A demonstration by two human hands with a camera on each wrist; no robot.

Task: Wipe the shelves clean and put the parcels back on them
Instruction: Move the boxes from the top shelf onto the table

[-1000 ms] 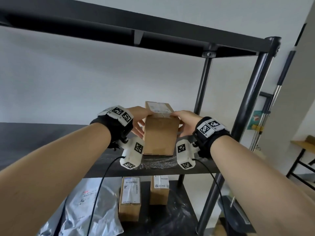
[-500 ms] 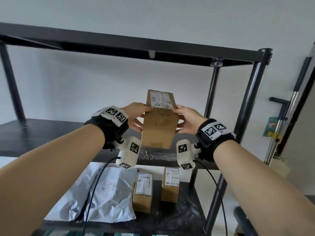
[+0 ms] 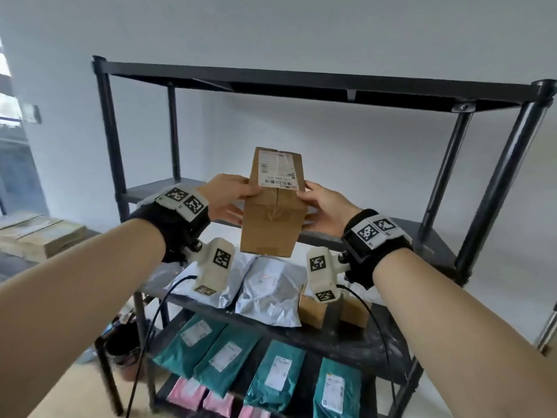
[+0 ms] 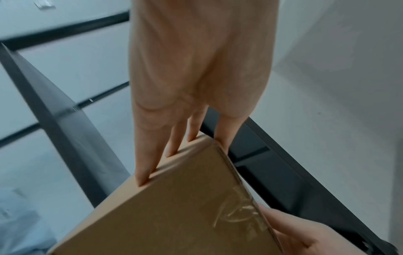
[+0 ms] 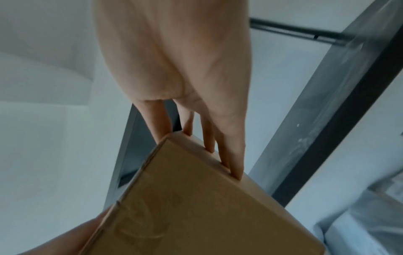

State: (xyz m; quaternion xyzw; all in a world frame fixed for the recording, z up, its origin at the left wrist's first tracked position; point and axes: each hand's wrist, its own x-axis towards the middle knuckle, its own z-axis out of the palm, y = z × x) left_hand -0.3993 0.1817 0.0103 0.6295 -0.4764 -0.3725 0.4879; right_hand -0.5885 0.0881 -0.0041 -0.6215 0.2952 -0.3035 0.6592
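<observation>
A brown cardboard box (image 3: 272, 224) with a white barcode label on top hangs in the air in front of the black rack (image 3: 500, 182), clear of its bare middle shelf (image 3: 434, 236). My left hand (image 3: 229, 197) grips the box's left side and my right hand (image 3: 325, 203) grips its right side, thumbs on top. In the left wrist view the left hand's fingers (image 4: 148, 155) lie along the box (image 4: 185, 207). The right wrist view shows the right hand's fingers (image 5: 231, 155) pressed on the box (image 5: 196, 207) the same way.
The shelf below holds grey poly bags (image 3: 268, 288) and two small brown boxes (image 3: 312, 309). Lower shelves carry teal bags (image 3: 277, 372) and pink bags (image 3: 187, 393). The top shelf (image 3: 301, 82) shows only its underside. Flat cardboard (image 3: 39, 236) is stacked at the left.
The box stood on the middle shelf; both hands have lifted it off and drawn it back from the rack. My view has pulled back, showing more of the rack.
</observation>
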